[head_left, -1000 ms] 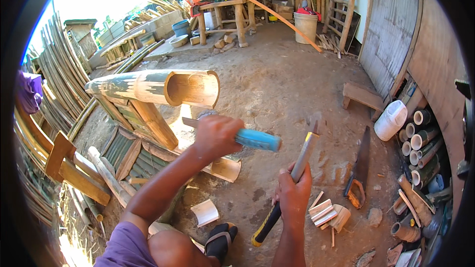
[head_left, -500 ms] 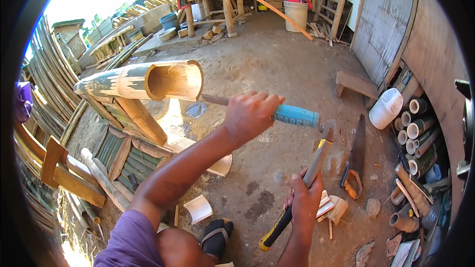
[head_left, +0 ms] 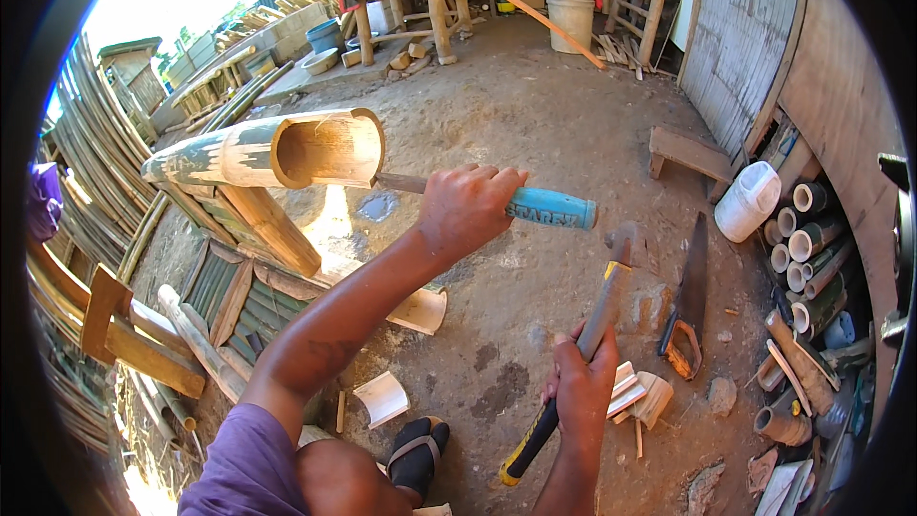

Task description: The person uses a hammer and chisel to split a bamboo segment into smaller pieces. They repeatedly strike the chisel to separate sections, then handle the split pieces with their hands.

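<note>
My left hand point(head_left: 466, 206) is wrapped round a chisel point(head_left: 556, 209) with a blue handle. The chisel's metal blade points left, and its tip meets the cut end of a thick bamboo pole point(head_left: 225, 157), at the lower right of the rim. That pole lies level on a wooden support, its upper side cut away near the open end. Lower right, my right hand point(head_left: 581, 384) grips a hammer point(head_left: 525, 444) with a black and yellow handle. The hammer's head is raised just below and right of the chisel's butt, apart from it.
A handsaw point(head_left: 686, 311) lies on the dirt floor at right, beside bamboo offcuts point(head_left: 653, 399). Cut bamboo tubes point(head_left: 812, 239) are stacked by the right wall near a white jug point(head_left: 748, 203) and a low bench point(head_left: 690, 153). A curved bamboo piece point(head_left: 382, 399) lies near my foot.
My left hand and the chisel have shifted a little left, the blade now against the bamboo's rim. The hammer has moved slightly left, still in my right hand.
</note>
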The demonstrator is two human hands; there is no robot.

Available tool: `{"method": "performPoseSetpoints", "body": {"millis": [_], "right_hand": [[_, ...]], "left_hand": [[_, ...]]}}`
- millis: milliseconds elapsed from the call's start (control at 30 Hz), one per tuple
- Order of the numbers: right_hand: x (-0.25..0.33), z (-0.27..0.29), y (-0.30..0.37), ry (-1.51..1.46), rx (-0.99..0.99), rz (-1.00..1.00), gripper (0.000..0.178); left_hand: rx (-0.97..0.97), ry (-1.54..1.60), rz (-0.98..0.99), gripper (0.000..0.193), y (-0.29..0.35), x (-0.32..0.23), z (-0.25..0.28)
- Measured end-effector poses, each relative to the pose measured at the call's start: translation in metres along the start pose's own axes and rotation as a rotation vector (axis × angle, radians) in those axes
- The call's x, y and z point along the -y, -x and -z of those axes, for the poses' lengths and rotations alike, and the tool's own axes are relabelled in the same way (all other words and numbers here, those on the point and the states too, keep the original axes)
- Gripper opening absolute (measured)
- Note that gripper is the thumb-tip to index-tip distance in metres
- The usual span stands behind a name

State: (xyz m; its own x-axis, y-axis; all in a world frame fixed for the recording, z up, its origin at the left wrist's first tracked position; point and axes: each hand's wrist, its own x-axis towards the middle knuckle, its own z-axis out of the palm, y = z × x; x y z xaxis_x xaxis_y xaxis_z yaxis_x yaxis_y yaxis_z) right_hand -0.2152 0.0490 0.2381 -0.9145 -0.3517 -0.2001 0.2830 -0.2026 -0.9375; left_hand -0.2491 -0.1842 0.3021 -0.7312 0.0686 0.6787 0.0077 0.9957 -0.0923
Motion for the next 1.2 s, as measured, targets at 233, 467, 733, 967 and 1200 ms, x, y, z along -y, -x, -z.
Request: {"method": "performPoseSetpoints", "body": {"millis": [233,467,733,967,1200], "right_hand": [[0.008,0.004,0.001,-0.063,0.008,0.082,0.017],[0.015,-0.018,-0.019,0.104,-0.016,0.219,0.018],[0.023,-0.006,-0.014,-0.386,-0.197,0.081,0.021],[0.018,-0.011,-0.023,0.080,0.060,0.111,0.020],[-0.010,-0.022,-0.030,0.183,0.119,0.187,0.016]], "left_hand": [[0.008,0.012,0.002,0.020,-0.003,0.002,0.002],[0.008,0.008,-0.011,0.020,-0.001,0.003,0.002],[0.013,0.023,-0.021,0.019,0.002,0.005,0.002],[-0.038,-0.019,0.009,0.019,0.003,0.006,-0.002],[-0.019,-0.050,0.088,0.016,0.011,0.020,-0.007]]}}
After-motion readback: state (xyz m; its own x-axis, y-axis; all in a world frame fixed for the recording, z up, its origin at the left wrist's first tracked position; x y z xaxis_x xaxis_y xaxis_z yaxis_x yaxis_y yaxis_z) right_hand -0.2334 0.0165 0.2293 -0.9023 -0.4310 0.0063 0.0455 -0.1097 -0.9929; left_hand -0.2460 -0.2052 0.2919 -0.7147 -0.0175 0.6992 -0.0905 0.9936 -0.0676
